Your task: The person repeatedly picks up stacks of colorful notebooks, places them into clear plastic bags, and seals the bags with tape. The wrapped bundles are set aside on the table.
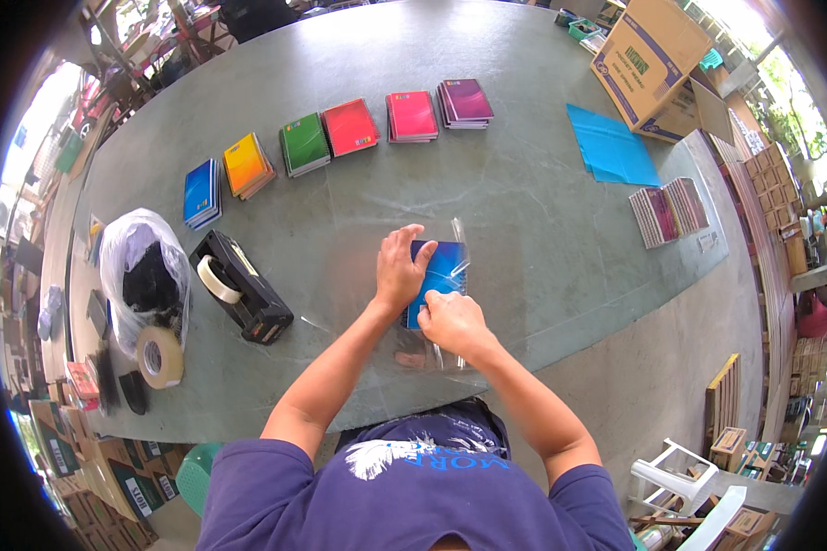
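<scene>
A blue spiral notebook (442, 262) lies on a sheet of clear plastic film (457, 241) in front of me, and part of the film folds over its right side. Along the notebook's left edge rests my left hand (402, 266), fingers stretched out and thumb lying on the cover. My right hand (455, 321) is closed over the lower part of the notebook, its fingers curled. What its fingertips pinch, if anything, is hidden. Loose film shines below the notebook, close to the right wrist.
Stacks of notebooks, from a blue stack (202, 195) to a purple stack (466, 103), arc across the table (542, 230). A black tape dispenser (241, 286), plastic bag (147, 257) and tape roll (160, 357) sit left. Rightward are blue sheets (613, 147), bundled notebooks (668, 212) and a carton (652, 64).
</scene>
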`<state>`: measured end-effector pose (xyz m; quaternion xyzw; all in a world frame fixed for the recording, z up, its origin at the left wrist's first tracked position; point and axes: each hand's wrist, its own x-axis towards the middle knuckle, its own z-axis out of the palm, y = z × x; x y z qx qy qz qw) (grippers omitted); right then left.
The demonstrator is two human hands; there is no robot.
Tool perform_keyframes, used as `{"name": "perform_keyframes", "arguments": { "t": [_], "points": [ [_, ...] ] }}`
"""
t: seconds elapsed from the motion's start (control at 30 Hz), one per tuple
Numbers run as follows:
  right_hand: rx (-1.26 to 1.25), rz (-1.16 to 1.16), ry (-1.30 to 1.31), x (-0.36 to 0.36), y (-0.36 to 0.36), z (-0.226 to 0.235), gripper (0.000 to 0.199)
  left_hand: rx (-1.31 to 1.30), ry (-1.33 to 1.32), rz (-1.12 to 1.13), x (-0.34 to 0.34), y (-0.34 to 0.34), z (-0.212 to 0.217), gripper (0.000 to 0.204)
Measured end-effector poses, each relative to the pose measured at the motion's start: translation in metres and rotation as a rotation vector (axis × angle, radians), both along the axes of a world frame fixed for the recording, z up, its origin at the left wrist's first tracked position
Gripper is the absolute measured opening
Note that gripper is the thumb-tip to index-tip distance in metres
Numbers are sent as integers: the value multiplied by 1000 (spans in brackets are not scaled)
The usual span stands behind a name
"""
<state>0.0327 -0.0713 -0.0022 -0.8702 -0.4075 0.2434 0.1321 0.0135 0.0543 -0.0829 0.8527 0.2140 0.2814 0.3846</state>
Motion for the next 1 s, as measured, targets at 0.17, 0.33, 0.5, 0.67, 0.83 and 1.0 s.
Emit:
{"name": "perform_keyframes", "arguments": {
  "t": [0.17,0.33,0.5,0.67,0.83,1.0],
  "points": [
    [4,-36,-46,-9,-2,-4,23,350,102,12,-1,9,18,40],
    [-42,-116,-32,-18,0,-9,23,124,190,-353,40,-1,43,40],
    [216,-118,-3,-20,-12,-13,32,51,181,-389,100,86,35,39],
    [96,-76,55,-11,-13,-6,41,193,82,-960,130,69,-12,32],
    [129,55,-275,4,-14,5,56,41,583,-1035,128,68,26,18],
    [149,103,-287,13,-17,-12,70,60,571,-948,102,83,27,19]
  ]
}}
